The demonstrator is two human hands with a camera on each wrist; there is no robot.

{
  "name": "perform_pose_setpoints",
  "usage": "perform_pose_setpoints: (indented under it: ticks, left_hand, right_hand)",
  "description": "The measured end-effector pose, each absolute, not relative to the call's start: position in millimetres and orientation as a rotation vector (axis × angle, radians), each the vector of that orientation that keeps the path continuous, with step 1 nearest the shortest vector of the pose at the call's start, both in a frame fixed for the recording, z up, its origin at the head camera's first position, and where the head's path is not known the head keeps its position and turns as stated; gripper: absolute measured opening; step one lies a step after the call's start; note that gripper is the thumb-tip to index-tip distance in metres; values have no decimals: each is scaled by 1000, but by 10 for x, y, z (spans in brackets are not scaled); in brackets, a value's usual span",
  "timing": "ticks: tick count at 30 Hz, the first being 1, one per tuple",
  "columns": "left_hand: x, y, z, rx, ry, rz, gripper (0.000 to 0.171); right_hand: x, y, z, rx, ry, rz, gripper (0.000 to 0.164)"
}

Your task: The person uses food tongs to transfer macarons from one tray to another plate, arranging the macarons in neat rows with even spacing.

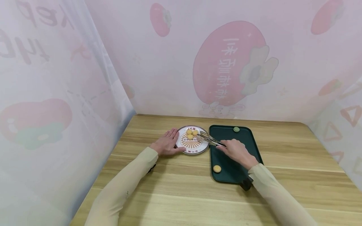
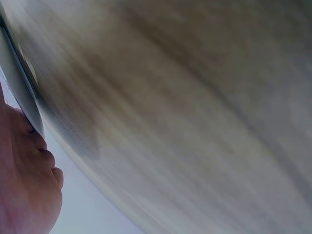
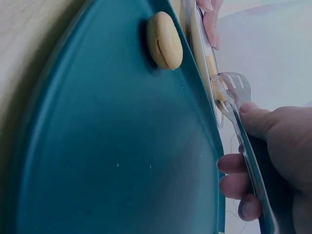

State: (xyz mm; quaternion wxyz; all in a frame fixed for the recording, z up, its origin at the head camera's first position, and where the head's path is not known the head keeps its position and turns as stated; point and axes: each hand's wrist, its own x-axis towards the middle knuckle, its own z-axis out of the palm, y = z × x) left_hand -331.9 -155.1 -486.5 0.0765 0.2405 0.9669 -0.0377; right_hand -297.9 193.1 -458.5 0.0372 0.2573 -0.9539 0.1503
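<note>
Left hand [image 1: 167, 144], thumb apart, on left rim of plate [image 1: 201, 149]; right hand [image 1: 237, 152] clamped round tongs [image 1: 210, 140] (squeeze macarons [image 1: 190, 137] lightly, probably safest).

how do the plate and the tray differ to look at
The plate is round; the tray is rectangular with rounded corners. The plate is white with printed patterns, the tray plain dark green. The plate's yellow macarons sit close together; the tray's yellow macaron and green macaron lie far apart. Both rest on the wooden table.

Your round white plate [image 1: 198, 148] is rocking an orange sunburst, and your dark-green rectangular tray [image 1: 228, 160] is looking pretty plain.
</note>
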Motion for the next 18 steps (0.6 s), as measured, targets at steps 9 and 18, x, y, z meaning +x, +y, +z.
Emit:
perform_pose_setpoints:
  ticks: [9,18]
  left_hand:
    - [-3315,-1546,-4860,720,2894,-120,110]
    - [-3320,-1545,-4860,715,2896,-125,111]
  right_hand:
    - [-3028,1844,-4603,786,-2975,504,27]
    - [-3062,1782,-4611,783,-2976,494,27]
